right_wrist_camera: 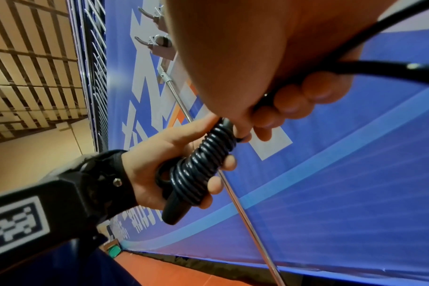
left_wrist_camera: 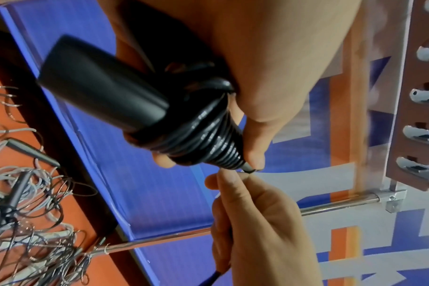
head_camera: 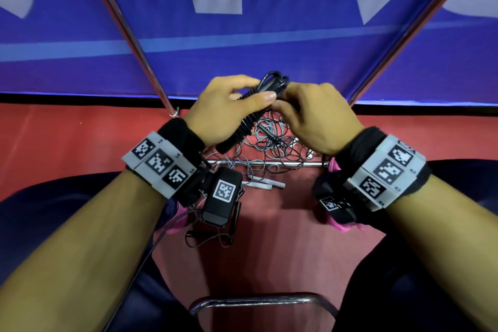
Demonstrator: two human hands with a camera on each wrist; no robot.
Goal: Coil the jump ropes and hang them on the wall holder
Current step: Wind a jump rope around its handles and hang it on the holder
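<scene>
**Item in hand.** One black jump rope [head_camera: 245, 125] is held at chest height in front of the seated person, above the floor and clear of it. Its cord is wound in close turns round the handles, forming a tight bundle.

**Hands.** The left hand [head_camera: 229, 108] has its fingers and thumb curled round the wound bundle. The right hand [head_camera: 315, 118] is closed on the free run of the black cord at the top end of the bundle, where a short loop stands out (the right wrist view shows the cord passing through the curled fingers).

**Done.** The winding of this one rope appears nearly complete. Only the last length seems to need tucking or securing.

**Outstanding.** This rope is not yet hung. The wall holder [left_wrist_camera: 412, 116], a brown board with metal hooks, stands above and well apart from the hands, and no rope is seen on the hooks that show. A tangle of grey and dark ropes [head_camera: 275, 143] lies on the red floor below the hands, uncoiled, with a pair of white handles [head_camera: 269, 184] just beside it. How many ropes it holds cannot be told.

**Assessment.** The task is at an early stage.
</scene>
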